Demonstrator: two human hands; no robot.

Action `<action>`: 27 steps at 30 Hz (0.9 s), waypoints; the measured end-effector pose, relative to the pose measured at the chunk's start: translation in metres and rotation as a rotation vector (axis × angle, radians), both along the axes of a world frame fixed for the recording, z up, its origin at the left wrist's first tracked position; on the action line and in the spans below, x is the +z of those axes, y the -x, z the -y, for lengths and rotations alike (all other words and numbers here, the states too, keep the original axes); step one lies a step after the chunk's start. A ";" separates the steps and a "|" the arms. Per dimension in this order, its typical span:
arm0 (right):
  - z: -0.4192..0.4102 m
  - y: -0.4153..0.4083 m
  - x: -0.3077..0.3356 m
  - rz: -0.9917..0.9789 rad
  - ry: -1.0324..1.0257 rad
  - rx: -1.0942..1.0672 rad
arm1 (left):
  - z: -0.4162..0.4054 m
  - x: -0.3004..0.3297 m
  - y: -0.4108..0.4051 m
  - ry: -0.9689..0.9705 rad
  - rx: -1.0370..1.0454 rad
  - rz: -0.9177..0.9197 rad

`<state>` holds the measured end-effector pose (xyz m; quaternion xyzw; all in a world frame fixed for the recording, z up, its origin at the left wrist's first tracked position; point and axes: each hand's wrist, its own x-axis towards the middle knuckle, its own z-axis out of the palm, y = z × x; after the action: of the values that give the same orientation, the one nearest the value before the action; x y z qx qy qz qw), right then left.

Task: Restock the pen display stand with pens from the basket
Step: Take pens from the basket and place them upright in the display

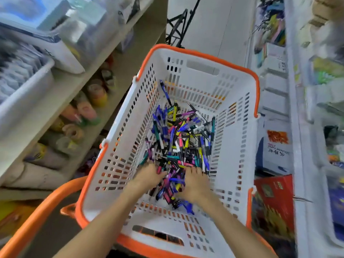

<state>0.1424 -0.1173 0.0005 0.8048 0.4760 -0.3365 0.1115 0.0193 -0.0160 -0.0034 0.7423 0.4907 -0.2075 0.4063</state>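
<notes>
Both hands (174,180) dig into pens (181,138) (piled in basket (240,138)).

Rolls of tape (96,94) lined up on the lower left shelf (61,86), white bin (24,90) above, red box (275,198) down right, black stand (178,28) beyond.

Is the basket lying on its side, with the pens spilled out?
No, the basket stands upright and the pens lie inside on its bottom.

One camera sits on the person's head. It looks down from close above into the basket (240,151), between shelves (61,84).
</notes>
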 end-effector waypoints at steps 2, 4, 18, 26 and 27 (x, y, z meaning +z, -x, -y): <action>-0.002 0.007 -0.009 0.104 -0.009 0.058 | 0.000 -0.005 -0.009 -0.022 -0.028 -0.068; -0.004 0.013 -0.016 0.130 -0.016 0.068 | 0.000 -0.008 -0.017 -0.093 -0.095 -0.094; -0.011 -0.003 -0.024 -0.114 0.033 -0.177 | -0.005 -0.032 -0.031 0.371 0.106 -0.023; -0.028 -0.022 0.018 -0.632 -0.126 -0.497 | -0.039 0.007 -0.032 0.530 0.301 0.213; -0.030 -0.024 0.024 -0.690 -0.173 -0.549 | -0.041 0.015 -0.033 0.538 0.334 0.266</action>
<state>0.1666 -0.0878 0.0242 0.7482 0.2805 -0.5615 -0.2148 0.0526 0.0251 0.0116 0.5384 0.4759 -0.1613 0.6765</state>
